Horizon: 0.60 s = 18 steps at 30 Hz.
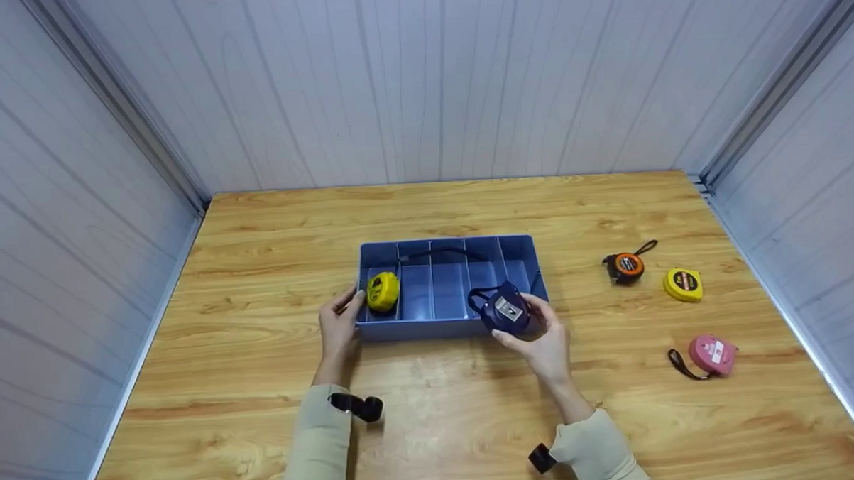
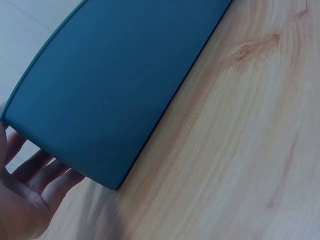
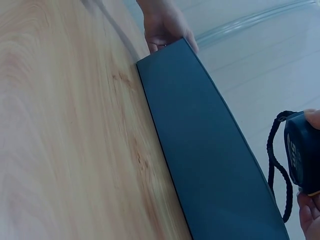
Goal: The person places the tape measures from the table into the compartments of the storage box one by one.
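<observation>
A blue divided box [image 1: 423, 330] sits on the wooden table. My left hand [image 1: 339, 325] grips its left end, thumb at the rim and fingers along the outer side wall. In the leftmost compartment is a yellow tape measure [image 1: 382, 291]. My right hand [image 1: 548, 342] holds a dark blue tape measure [image 1: 509, 309] between thumb and fingers, over the box's front right part. Its black braided loop [image 3: 271, 150] hangs free in the right wrist view. A thin dark strap [image 1: 445, 252] spans the compartments near the back wall of the box.
To the right on the table [image 1: 258, 274] lie an orange and black tape measure [image 1: 625, 266] with a loop, another yellow tape measure [image 1: 683, 284] and a pink one [image 1: 712, 354] with a dark strap. Pale panels [image 1: 421, 84] enclose the table at the back and sides.
</observation>
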{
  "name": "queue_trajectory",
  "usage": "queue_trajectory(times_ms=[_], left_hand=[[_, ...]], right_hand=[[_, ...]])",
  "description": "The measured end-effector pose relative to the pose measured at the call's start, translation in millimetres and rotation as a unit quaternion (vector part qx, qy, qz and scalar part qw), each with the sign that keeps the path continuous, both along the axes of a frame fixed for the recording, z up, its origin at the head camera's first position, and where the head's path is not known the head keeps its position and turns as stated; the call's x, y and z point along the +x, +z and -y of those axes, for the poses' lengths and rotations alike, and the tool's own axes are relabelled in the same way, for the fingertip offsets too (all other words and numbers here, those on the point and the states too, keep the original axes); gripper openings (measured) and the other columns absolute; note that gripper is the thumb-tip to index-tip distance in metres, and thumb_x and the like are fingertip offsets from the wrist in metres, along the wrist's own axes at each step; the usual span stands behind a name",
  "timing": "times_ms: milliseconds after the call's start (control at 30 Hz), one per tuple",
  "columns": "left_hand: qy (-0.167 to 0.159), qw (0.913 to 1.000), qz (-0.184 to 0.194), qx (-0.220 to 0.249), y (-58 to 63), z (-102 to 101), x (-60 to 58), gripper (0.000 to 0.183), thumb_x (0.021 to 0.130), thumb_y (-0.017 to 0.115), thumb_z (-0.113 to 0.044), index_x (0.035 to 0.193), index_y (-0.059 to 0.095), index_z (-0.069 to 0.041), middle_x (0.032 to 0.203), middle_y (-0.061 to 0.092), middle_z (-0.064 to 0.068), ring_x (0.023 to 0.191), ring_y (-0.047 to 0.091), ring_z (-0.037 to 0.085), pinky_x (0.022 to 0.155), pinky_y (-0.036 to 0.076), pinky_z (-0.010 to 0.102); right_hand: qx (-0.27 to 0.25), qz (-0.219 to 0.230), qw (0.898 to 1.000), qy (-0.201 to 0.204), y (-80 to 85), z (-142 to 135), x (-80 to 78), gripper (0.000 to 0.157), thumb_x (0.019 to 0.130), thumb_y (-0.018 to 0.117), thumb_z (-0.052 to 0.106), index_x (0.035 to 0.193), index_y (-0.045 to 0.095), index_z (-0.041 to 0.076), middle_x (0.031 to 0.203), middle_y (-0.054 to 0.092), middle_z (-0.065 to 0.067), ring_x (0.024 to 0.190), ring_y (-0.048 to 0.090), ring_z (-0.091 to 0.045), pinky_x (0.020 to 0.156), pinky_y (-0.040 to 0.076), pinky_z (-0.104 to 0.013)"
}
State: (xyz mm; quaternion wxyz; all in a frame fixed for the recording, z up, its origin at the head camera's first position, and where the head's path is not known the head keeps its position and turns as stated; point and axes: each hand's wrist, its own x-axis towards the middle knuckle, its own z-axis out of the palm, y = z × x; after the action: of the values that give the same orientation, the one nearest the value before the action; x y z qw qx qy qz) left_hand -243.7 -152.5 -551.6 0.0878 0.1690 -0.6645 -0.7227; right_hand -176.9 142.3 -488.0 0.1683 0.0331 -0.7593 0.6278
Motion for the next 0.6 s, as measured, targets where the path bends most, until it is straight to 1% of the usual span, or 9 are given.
queue_trajectory(times_ms=[133, 200, 233, 300, 367, 400, 433, 467, 600], left_hand=[[0.001, 0.9999, -0.012, 0.011, -2.0, 0, -0.3, 0.033, 0.083, 0.062, -0.014, 0.114, 0.059, -0.003, 0.118, 0.055, 0.012, 0.095, 0.054, 0.017, 0.081, 0.046, 0.025], [-0.001, 0.9995, -0.025, 0.02, -7.0, 0, -1.3, 0.034, 0.082, 0.064, -0.014, 0.114, 0.06, -0.003, 0.119, 0.054, 0.013, 0.095, 0.054, 0.017, 0.08, 0.046, 0.024], [-0.004, 0.999, -0.034, 0.028, -11.5, 2, -2.7, 0.034, 0.082, 0.064, -0.014, 0.113, 0.06, -0.003, 0.119, 0.054, 0.013, 0.095, 0.054, 0.017, 0.08, 0.046, 0.023], [-0.002, 0.9989, -0.036, 0.03, -12.9, 2, -3.0, 0.035, 0.081, 0.065, -0.016, 0.113, 0.06, -0.003, 0.12, 0.054, 0.014, 0.094, 0.054, 0.017, 0.078, 0.046, 0.022], [-0.001, 0.9989, -0.035, 0.032, -12.7, 1, -3.0, 0.035, 0.081, 0.065, -0.016, 0.113, 0.06, -0.003, 0.12, 0.053, 0.014, 0.094, 0.055, 0.017, 0.078, 0.047, 0.022], [0.002, 0.9992, -0.029, 0.027, -8.8, 0, -2.1, 0.035, 0.081, 0.065, -0.016, 0.114, 0.059, -0.003, 0.12, 0.053, 0.014, 0.094, 0.054, 0.017, 0.078, 0.047, 0.022], [0.002, 0.9993, -0.025, 0.028, -8.3, 1, -1.9, 0.035, 0.082, 0.064, -0.015, 0.114, 0.059, -0.003, 0.12, 0.053, 0.013, 0.094, 0.054, 0.016, 0.078, 0.047, 0.023], [0.005, 0.9996, -0.015, 0.021, -3.9, -1, -0.4, 0.035, 0.082, 0.064, -0.015, 0.114, 0.059, -0.003, 0.12, 0.053, 0.013, 0.094, 0.054, 0.017, 0.078, 0.047, 0.023], [-0.002, 0.9995, -0.007, 0.031, -1.3, -1, -0.1, 0.033, 0.084, 0.061, -0.012, 0.116, 0.058, -0.003, 0.121, 0.053, 0.012, 0.094, 0.054, 0.017, 0.081, 0.047, 0.027]], right_hand=[[0.007, 0.002, 1.0, -0.002, 0.5, 4, -1.2, 0.063, 0.054, 0.081, -0.003, 0.111, 0.054, -0.009, 0.104, 0.058, -0.019, 0.092, 0.051, -0.024, 0.088, 0.035, -0.028], [0.009, 0.001, 1.0, -0.002, 0.6, 6, -1.4, 0.063, 0.054, 0.082, -0.003, 0.111, 0.054, -0.009, 0.104, 0.058, -0.019, 0.092, 0.051, -0.024, 0.088, 0.035, -0.028], [0.009, -0.001, 1.0, -0.002, 0.6, 7, -1.6, 0.063, 0.054, 0.082, -0.003, 0.111, 0.054, -0.009, 0.103, 0.058, -0.019, 0.092, 0.051, -0.024, 0.088, 0.035, -0.028], [0.008, -0.004, 1.0, -0.001, 0.4, 9, -2.0, 0.063, 0.054, 0.081, -0.003, 0.111, 0.054, -0.009, 0.103, 0.058, -0.02, 0.091, 0.052, -0.024, 0.088, 0.035, -0.026], [0.004, -0.008, 1.0, 0.002, -0.1, 10, -2.6, 0.063, 0.054, 0.081, -0.004, 0.11, 0.054, -0.01, 0.103, 0.058, -0.02, 0.091, 0.052, -0.024, 0.088, 0.035, -0.024], [0.003, -0.009, 1.0, 0.003, -0.5, 11, -2.9, 0.063, 0.054, 0.081, -0.004, 0.11, 0.054, -0.01, 0.103, 0.058, -0.02, 0.091, 0.052, -0.024, 0.087, 0.036, -0.023], [0.001, -0.011, 1.0, 0.005, -0.7, 12, -3.3, 0.063, 0.054, 0.081, -0.004, 0.11, 0.054, -0.01, 0.102, 0.057, -0.02, 0.091, 0.052, -0.023, 0.087, 0.036, -0.023], [0.0, -0.013, 1.0, 0.006, -0.9, 13, -3.7, 0.062, 0.054, 0.081, -0.004, 0.11, 0.054, -0.01, 0.102, 0.057, -0.02, 0.091, 0.052, -0.023, 0.087, 0.036, -0.023], [-0.003, -0.021, 1.0, 0.014, -0.6, 17, -5.5, 0.062, 0.054, 0.081, -0.004, 0.109, 0.053, -0.011, 0.101, 0.057, -0.021, 0.09, 0.051, -0.023, 0.087, 0.036, -0.03]])
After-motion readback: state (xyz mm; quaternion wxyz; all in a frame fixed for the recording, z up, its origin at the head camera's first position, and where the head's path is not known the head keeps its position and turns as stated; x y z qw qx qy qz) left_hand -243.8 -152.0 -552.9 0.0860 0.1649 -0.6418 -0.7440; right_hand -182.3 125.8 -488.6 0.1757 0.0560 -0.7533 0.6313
